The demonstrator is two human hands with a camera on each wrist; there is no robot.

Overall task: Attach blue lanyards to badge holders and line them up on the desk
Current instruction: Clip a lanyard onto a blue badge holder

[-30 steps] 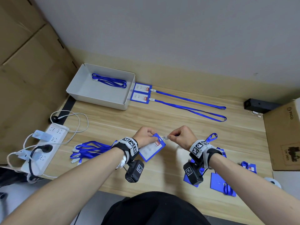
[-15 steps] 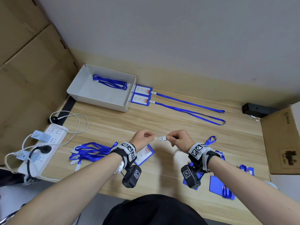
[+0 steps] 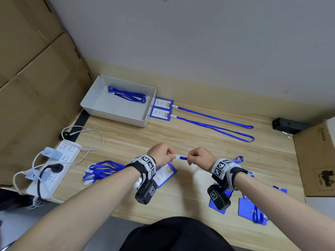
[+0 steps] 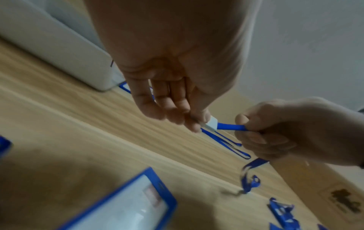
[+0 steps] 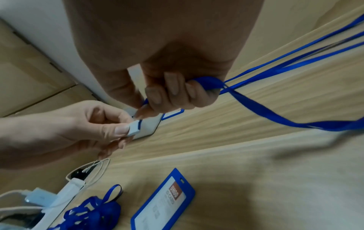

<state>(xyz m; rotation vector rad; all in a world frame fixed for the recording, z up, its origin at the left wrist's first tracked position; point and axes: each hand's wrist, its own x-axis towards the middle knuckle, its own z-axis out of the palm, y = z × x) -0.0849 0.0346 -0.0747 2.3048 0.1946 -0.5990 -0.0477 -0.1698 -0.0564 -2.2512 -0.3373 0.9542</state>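
Above the desk's middle, my left hand [image 3: 172, 156] pinches the white clip [image 4: 211, 124] at the end of a blue lanyard [image 3: 182, 157]. My right hand [image 3: 190, 158] grips the strap just beyond the clip. The rest of the strap trails from that fist to the right [image 5: 275, 112]. In the right wrist view the left hand [image 5: 124, 129] pinches the clip [image 5: 135, 126] near the right hand [image 5: 145, 109]. A blue badge holder [image 3: 167, 172] lies flat on the desk under my left wrist, with nothing attached.
Two badge holders [image 3: 162, 107] with lanyards [image 3: 213, 117] lie side by side at the back, beside a white tray [image 3: 101, 105] holding one lanyard. Loose lanyards [image 3: 103, 169] are piled left, several blue holders [image 3: 248, 209] right. A power strip [image 3: 59, 160] lies on the left; a cardboard box [image 3: 315, 160] on the right.
My left hand let go of the badge holder, which now lies on the desk, and took the lanyard's clip. The hands drew slightly apart, baring a short length of strap.
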